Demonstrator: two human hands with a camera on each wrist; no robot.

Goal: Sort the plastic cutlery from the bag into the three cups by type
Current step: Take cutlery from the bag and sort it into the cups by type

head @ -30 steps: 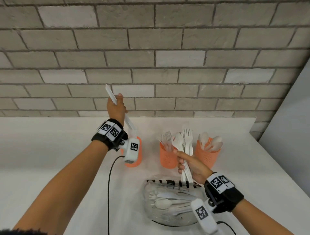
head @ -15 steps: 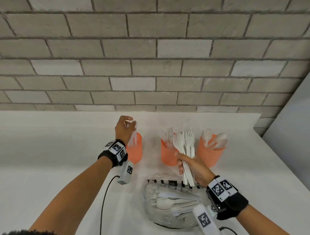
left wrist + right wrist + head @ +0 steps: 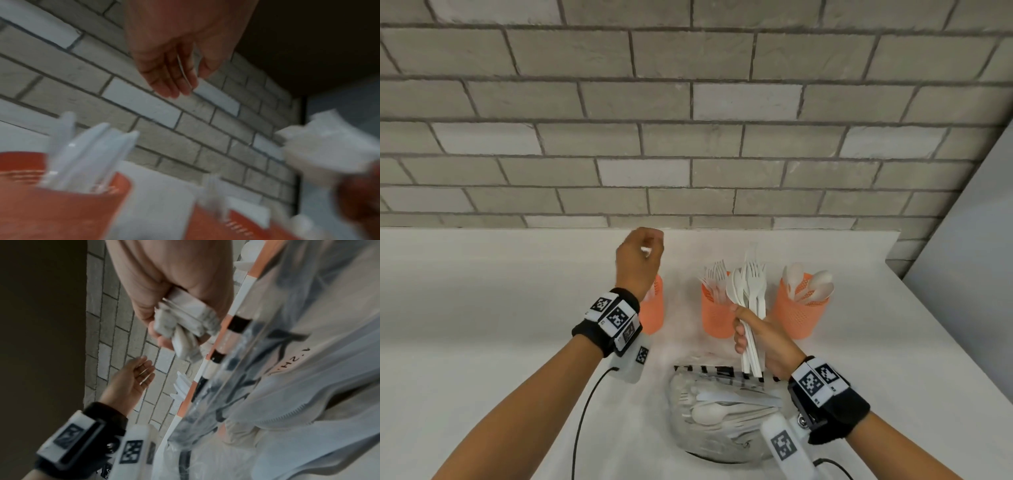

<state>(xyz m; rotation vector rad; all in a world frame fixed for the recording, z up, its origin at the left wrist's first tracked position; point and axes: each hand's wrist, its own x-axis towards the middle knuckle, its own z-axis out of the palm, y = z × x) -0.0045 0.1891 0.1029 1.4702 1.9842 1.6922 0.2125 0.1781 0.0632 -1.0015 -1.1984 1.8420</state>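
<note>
Since a second ago, the left hand (image 3: 639, 262) has dropped its white knife into the left orange cup (image 3: 654, 308) and now lifts clear above it, fingers loose and empty. At centre frame, the right hand (image 3: 760, 337) grips a bundle of forks and spoons (image 3: 748, 294) upright before the middle cup (image 3: 717, 317) and right cup (image 3: 799, 317). Below, the clear bag (image 3: 722, 411) holds more cutlery. Sorting seems midway; next, the free hand likely picks one piece from the bundle, though blur hides which.

Three orange cups (image 3: 800, 313) stand in a row with gaps between; bare bench (image 3: 482, 308) lies left of them.
</note>
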